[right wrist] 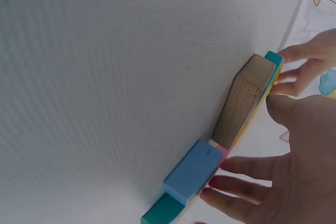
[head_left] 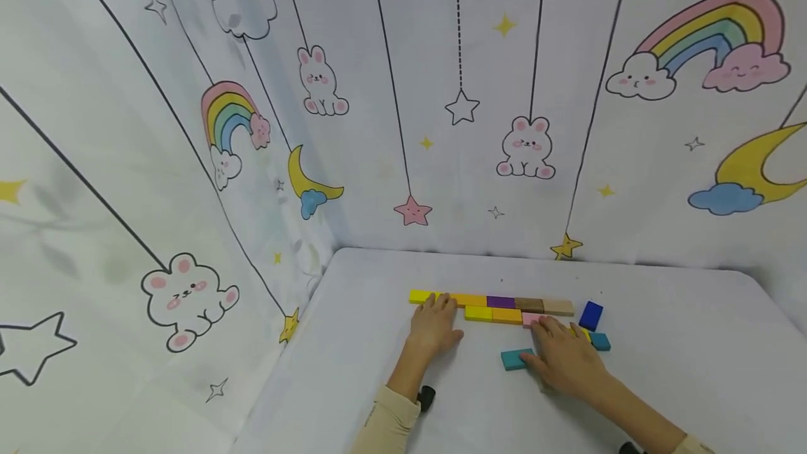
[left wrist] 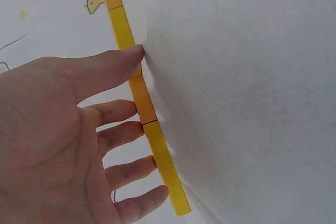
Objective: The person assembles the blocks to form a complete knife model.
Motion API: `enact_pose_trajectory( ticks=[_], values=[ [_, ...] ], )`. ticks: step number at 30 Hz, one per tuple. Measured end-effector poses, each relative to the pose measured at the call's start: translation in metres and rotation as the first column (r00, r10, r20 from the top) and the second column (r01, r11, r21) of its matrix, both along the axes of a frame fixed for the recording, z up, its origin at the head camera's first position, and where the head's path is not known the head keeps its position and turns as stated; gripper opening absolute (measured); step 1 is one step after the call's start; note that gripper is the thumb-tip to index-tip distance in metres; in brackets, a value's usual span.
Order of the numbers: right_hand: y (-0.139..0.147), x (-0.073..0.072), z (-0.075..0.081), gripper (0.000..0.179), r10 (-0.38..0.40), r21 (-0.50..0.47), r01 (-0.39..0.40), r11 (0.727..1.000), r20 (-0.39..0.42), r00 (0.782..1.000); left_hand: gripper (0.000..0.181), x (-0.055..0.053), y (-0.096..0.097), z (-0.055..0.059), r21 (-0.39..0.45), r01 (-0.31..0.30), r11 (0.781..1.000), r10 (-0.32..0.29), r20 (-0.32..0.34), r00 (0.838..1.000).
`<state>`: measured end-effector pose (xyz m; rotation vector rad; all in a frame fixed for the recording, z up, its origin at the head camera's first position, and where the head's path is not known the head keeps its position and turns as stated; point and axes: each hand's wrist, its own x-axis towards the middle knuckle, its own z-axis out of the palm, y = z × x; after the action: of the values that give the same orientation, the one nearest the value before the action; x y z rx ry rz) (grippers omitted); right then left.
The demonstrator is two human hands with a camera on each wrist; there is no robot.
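Note:
My left hand [head_left: 432, 330] rests its fingertips on the back row at the yellow block [head_left: 418, 296] and orange block [head_left: 471, 300]; in the left wrist view its fingers lie straight against the row's edge. That row continues with purple [head_left: 501, 302], brown [head_left: 528, 305] and tan [head_left: 558, 307] blocks. My right hand [head_left: 567, 361] spreads over the front row, fingers near the pink block [head_left: 532, 319] and thumb at a loose teal block [head_left: 515, 360]. Its palm hides part of that row. The right wrist view shows a wooden block [right wrist: 241, 103] and blue block [right wrist: 192, 167] beside the fingers.
A dark blue block [head_left: 591, 315] lies right of the rows, close to another teal block [head_left: 601, 341]. The white table [head_left: 687, 342] meets a cloth wall [head_left: 466, 181] printed with bears, stars and rainbows.

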<state>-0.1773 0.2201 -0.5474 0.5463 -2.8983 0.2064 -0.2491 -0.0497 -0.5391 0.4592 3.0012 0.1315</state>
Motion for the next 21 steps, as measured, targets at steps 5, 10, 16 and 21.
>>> enact_pose_trajectory(
  ticks=[5,10,16,21],
  values=[
    [0.0003,-0.0012,-0.0038,0.064,-0.009,0.008,0.008,1.0,0.017,1.0,0.067,0.0021,-0.0004,0.001,-0.01,-0.003,1.0,0.003,0.017,1.0],
    [0.0,-0.0032,-0.0033,0.062,-0.002,0.013,0.002,1.0,-0.001,1.0,0.068,0.001,-0.0014,-0.0008,-0.016,-0.005,1.0,0.005,-0.01,1.0],
    [0.0002,-0.0044,-0.0027,0.063,-0.011,0.015,0.011,1.0,0.013,1.0,0.067,0.0014,-0.0009,0.0021,0.008,-0.007,1.0,0.007,0.001,1.0],
    [0.0004,-0.0049,-0.0039,0.064,-0.016,0.013,0.016,1.0,0.042,0.999,0.067,0.0007,-0.0006,-0.0015,0.015,0.0,1.0,0.0,0.001,1.0]
  ],
)
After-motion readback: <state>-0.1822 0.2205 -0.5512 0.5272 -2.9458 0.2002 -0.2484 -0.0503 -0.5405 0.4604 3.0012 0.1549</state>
